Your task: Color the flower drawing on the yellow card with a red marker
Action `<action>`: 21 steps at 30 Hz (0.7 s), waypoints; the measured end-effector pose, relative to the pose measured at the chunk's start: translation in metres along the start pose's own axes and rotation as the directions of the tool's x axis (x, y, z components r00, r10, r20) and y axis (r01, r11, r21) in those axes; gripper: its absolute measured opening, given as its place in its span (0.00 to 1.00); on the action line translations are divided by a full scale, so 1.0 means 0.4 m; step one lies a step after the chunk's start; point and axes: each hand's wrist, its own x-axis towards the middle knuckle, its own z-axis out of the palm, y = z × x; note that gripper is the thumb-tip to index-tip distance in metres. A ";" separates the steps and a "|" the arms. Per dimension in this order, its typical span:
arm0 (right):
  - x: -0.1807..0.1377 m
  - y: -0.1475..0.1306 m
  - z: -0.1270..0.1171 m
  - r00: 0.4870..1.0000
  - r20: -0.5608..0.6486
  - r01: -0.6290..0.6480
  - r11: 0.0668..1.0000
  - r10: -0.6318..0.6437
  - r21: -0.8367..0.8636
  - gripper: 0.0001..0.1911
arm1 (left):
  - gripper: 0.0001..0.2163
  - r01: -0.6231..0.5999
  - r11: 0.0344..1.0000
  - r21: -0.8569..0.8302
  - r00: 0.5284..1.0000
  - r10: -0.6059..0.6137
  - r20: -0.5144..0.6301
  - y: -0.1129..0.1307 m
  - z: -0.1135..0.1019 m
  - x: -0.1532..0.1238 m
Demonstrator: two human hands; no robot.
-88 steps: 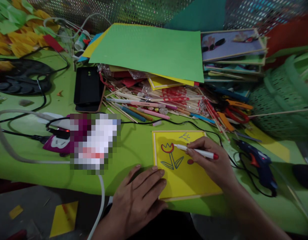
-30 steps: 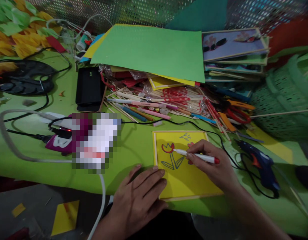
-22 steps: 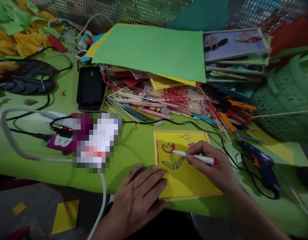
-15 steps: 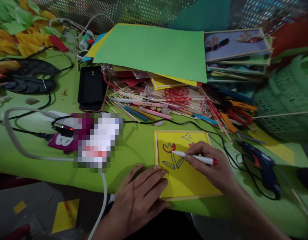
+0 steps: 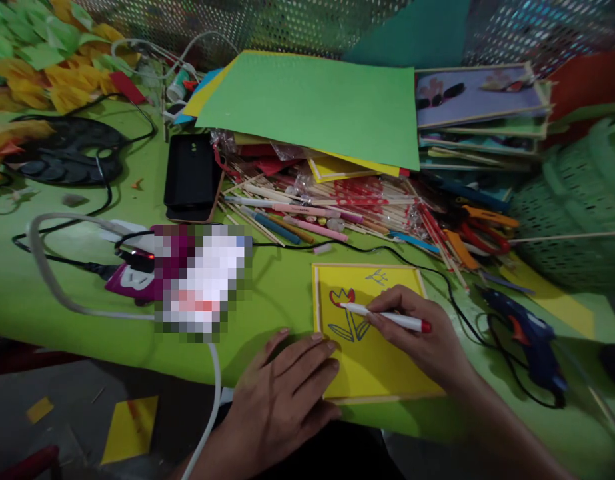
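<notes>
My right hand (image 5: pixel 420 333) is closed around a white felt-tip marker (image 5: pixel 394 319) with a red end. Its tip touches the red outline of a tulip (image 5: pixel 343 299) drawn on a yellow sheet (image 5: pixel 377 367) with thin wooden strips along its edges. The tulip's stem and two leaves are dark blue. A small blue outline drawing (image 5: pixel 377 277) shows near the sheet's top. My left hand (image 5: pixel 287 380) lies flat with fingers stretched out, its fingertips on the sheet's left edge. My right hand covers part of the sheet's right side.
A blue glue gun (image 5: pixel 530 337) with its black cord lies to the right. Behind are mixed sticks and pens (image 5: pixel 307 210), green paper (image 5: pixel 312 107), pliers (image 5: pixel 482 233) and a green basket (image 5: pixel 572 200). A purple power strip (image 5: pixel 132 280) and a blurred-out rectangle (image 5: pixel 207 280) are at left.
The marker tip has shifted slightly left along the tulip's lower red outline. My left hand stays flat on the sheet's edge. The whole view has shifted a little.
</notes>
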 end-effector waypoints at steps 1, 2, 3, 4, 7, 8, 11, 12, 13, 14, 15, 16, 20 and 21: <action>0.001 -0.001 0.001 1.000 0.001 -0.004 1.000 0.004 0.004 0.04 | 0.14 -0.002 1.000 0.001 1.000 0.002 0.002 0.000 0.001 -0.002; 0.003 -0.003 0.002 1.000 0.001 -0.005 1.000 0.005 0.007 0.04 | 0.15 -0.003 1.000 0.001 1.000 0.003 0.005 0.000 0.002 -0.003; 0.005 -0.004 0.003 1.000 0.000 -0.004 1.000 0.004 0.010 0.04 | 0.15 -0.002 1.000 -0.001 1.000 0.002 0.010 0.000 0.003 -0.005; 0.006 -0.006 0.005 1.000 -0.003 -0.003 1.000 0.003 0.012 0.04 | 0.15 0.001 1.000 -0.006 1.000 -0.001 0.011 0.000 0.004 -0.006; 0.011 -0.011 0.010 1.000 -0.007 -0.003 1.000 0.003 0.010 0.04 | 0.16 0.009 1.000 -0.023 1.000 -0.009 0.006 -0.001 0.004 -0.005; 0.012 -0.013 0.011 1.000 -0.008 -0.001 1.000 0.001 0.006 0.04 | 0.15 0.010 1.000 -0.026 1.000 -0.010 0.006 -0.001 0.004 -0.004; 0.015 -0.017 0.014 1.000 -0.008 0.023 1.000 -0.023 -0.012 0.04 | 0.15 0.007 1.000 -0.028 1.000 -0.007 0.009 -0.001 0.002 -0.001; 0.015 -0.018 0.014 0.999 -0.011 0.033 0.999 -0.033 -0.018 0.04 | 0.14 0.006 1.000 -0.029 1.000 -0.006 0.007 -0.001 0.001 0.000; 0.016 -0.017 0.014 0.999 -0.014 0.039 0.999 -0.040 -0.022 0.04 | 0.14 0.005 1.000 -0.030 1.000 -0.005 0.004 -0.001 0.001 0.000; 0.016 -0.016 0.014 0.999 -0.016 0.043 0.999 -0.043 -0.024 0.04 | 0.15 0.005 1.000 -0.031 1.000 -0.005 0.000 -0.001 0.001 -0.001; 0.015 -0.015 0.015 0.999 -0.021 0.043 0.999 -0.044 -0.024 0.04 | 0.15 0.007 0.999 -0.031 1.000 -0.007 -0.001 -0.001 0.001 -0.001; 0.015 -0.013 0.015 0.999 -0.025 0.040 0.999 -0.041 -0.023 0.04 | 0.15 0.010 0.999 -0.031 1.000 -0.010 0.000 -0.001 0.002 -0.003; 0.016 -0.006 0.017 0.999 -0.034 0.014 1.000 -0.015 -0.015 0.05 | 0.16 0.015 1.000 -0.023 1.000 -0.015 0.007 -0.001 0.008 -0.009; 0.017 -0.006 0.017 0.999 -0.032 0.007 1.000 -0.007 -0.014 0.05 | 0.16 0.015 1.000 -0.019 1.000 -0.014 0.008 -0.001 0.009 -0.010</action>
